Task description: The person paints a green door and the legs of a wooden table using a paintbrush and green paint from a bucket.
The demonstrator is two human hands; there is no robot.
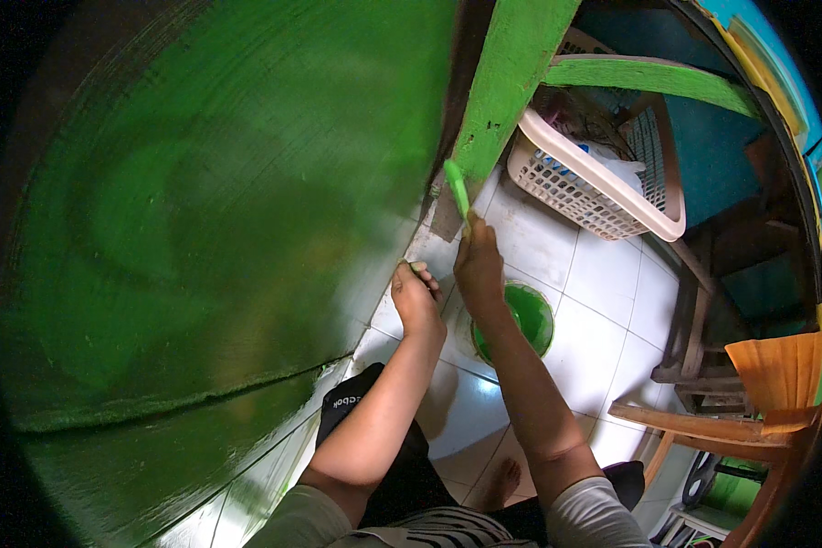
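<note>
My right hand is closed round the handle of a paintbrush, whose green, paint-covered end reaches up to the foot of a green wooden post. Below the green, the bottom of the post looks bare and greyish. To the left, my left hand is curled near the edge of a large glossy green panel; something small and dark shows at its fingers, too little to name. On the tiles under my right forearm stands a round container of green paint, partly hidden by that arm.
A pale plastic basket with bags in it sits right of the post, under a curved green rail. White floor tiles run beneath me. Wooden furniture stands at the lower right. My bare foot is near the container.
</note>
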